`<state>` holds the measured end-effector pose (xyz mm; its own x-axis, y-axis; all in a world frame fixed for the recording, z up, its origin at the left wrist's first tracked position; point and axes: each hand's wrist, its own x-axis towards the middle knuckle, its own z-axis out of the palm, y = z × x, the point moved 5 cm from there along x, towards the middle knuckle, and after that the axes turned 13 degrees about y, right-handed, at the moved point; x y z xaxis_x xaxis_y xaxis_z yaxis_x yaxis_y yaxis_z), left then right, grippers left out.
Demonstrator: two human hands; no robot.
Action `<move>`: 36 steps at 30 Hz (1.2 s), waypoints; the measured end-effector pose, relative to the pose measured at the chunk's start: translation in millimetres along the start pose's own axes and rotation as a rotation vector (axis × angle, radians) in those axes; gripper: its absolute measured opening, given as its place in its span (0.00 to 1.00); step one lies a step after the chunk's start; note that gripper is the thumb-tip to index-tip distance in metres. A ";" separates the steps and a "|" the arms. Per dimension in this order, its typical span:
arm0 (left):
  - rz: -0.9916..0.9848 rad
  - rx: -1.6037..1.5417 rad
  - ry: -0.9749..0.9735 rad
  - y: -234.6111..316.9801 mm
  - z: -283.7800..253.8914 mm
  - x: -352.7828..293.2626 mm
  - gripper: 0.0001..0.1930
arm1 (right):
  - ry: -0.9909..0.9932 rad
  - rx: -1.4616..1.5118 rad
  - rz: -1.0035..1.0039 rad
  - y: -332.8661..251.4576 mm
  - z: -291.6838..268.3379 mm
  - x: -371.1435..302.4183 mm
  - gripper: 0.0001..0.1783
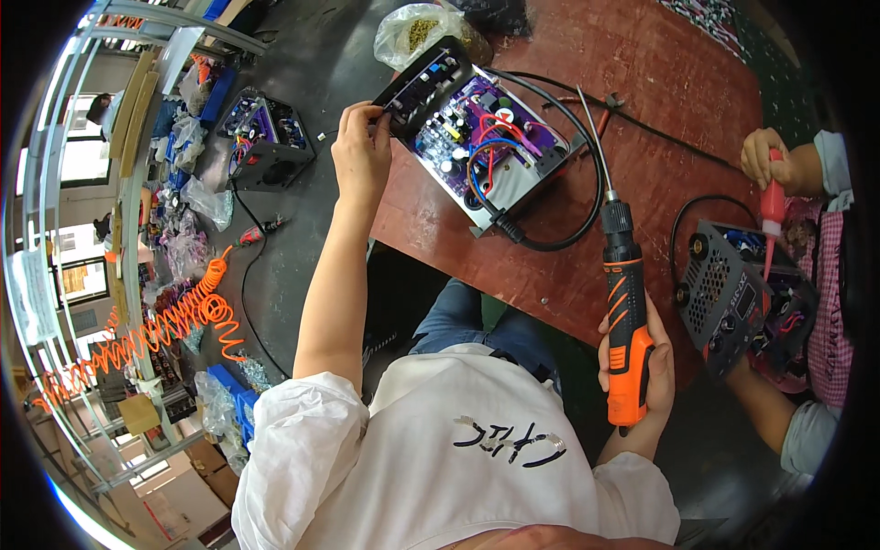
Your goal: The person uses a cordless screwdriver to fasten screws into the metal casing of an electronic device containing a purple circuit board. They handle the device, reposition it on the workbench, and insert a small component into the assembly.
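My left hand (363,154) pinches the near-left edge of a black panel (423,82) that carries small electronic parts. The panel stands tilted at the far-left end of an opened device (486,137) with a purple circuit board and red and blue wires. My right hand (662,367) is wrapped round an orange and black power screwdriver (626,339). Its long thin bit (591,128) points away from me, to the right of the device and apart from it. A thick black cable (559,244) loops from the device's near corner and passes close to the bit.
On the red-brown board (440,247), a clear bag of brass-coloured bits (423,33) stands at the back. To the right, another person's hand (768,158) holds a red bottle over a second device (720,284). Left are another opened device (266,137) and an orange coiled hose (174,316).
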<state>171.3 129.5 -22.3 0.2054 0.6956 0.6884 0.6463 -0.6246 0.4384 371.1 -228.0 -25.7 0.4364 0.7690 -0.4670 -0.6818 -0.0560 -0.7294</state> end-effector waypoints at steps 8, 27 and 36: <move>-0.121 -0.254 -0.033 -8.5 -16.1 16.4 0.09 | 0.062 -0.002 -0.086 -10.5 8.4 10.5 0.55; 0.431 0.144 -0.665 -83.9 222.7 106.9 0.06 | 0.503 -0.142 -0.472 -43.7 128.2 -46.1 0.56; 0.379 0.123 -0.740 -79.0 209.3 111.6 0.09 | 0.386 -0.164 -0.277 -6.4 200.9 -34.6 0.59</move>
<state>296.9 330.7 -101.0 0.8259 0.5267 0.2011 0.5032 -0.8495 0.1582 242.4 -126.3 95.6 0.7948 0.4789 -0.3728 -0.4214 -0.0065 -0.9068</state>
